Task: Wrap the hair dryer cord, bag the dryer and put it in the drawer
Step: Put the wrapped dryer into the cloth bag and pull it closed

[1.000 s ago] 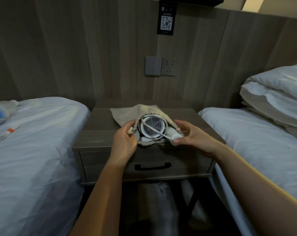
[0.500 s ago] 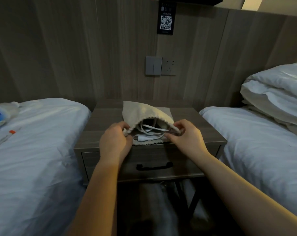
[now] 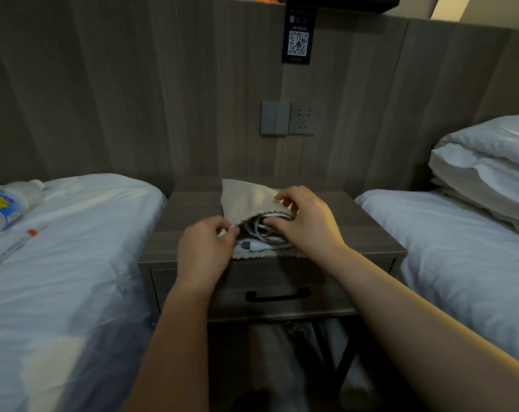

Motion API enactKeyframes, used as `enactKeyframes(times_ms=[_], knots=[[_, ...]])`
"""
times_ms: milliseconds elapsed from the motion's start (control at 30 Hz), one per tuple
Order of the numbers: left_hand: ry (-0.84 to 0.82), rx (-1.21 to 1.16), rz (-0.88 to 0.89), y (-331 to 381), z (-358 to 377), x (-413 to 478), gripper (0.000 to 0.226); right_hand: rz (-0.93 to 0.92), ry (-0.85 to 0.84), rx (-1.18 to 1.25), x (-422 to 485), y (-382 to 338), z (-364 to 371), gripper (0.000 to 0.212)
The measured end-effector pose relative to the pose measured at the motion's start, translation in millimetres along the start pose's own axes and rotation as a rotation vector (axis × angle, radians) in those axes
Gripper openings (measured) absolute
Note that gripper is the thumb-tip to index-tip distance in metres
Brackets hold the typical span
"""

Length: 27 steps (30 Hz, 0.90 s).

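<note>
Bottle [image 3: 7,203]: lies on the left bed [image 3: 74,278], at nine o'clock from the nightstand [image 3: 371,233]; no part of my task.
Pen [image 3: 17,245]: on the same sheet, just at six o'clock of the bottle.
Left hand [image 3: 206,251]: fingers curled, thumb and forefinger pinching the nine o'clock corner of the bag's mouth.
Bag [image 3: 246,200]: beige cloth pouch lying flat on the nightstand top, mouth turned toward six o'clock, closed end toward twelve.
Cord [image 3: 264,233]: white loops showing inside the open mouth; I read it as already coiled.
Plug [image 3: 252,246]: rests on the lower lip of the mouth, not tucked fully inside.
Dryer: I cannot see its body; I judge it sits deeper in the bag, behind the cord.
Right hand [image 3: 308,224]: fingers bent, holding the upper lip of the bag at three o'clock of the mouth, fingertips against the cord.
Drawer [image 3: 192,281]: closed, at six o'clock below the bag, its black handle [image 3: 277,295] untouched.
Pillows [image 3: 490,168]: stacked on the right bed, at three o'clock.
Progress: wrapping looks done and bagging nearly so; I judge that tucking the plug in, closing the mouth, opening the drawer and stowing the bag remain.
</note>
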<state>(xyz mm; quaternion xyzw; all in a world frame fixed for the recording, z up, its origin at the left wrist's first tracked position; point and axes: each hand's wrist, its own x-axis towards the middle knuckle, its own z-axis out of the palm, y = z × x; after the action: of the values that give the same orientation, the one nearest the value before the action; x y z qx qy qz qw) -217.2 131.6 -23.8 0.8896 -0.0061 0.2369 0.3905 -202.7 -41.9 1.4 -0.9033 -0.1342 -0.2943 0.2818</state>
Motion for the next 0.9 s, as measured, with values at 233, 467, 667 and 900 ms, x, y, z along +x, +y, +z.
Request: enactKeyframes(times_ms=[233,467,667,900], knots=[[0.014,-0.047,0.011,0,1,0,0.015,-0.054,-0.058,-0.078,9,-4,6,0.016],[0.016,-0.067,0.032,-1,1,0,0.015,-0.022,-0.058,-0.192,24,-16,16,0.005],[-0.018,-0.006,-0.003,-7,2,1,0.014,-0.055,-0.007,-0.255,1,8,6,0.033],[-0.072,0.131,-0.041,-8,7,-4,0.016,0.337,-0.185,-0.437,-37,51,-8,0.053]])
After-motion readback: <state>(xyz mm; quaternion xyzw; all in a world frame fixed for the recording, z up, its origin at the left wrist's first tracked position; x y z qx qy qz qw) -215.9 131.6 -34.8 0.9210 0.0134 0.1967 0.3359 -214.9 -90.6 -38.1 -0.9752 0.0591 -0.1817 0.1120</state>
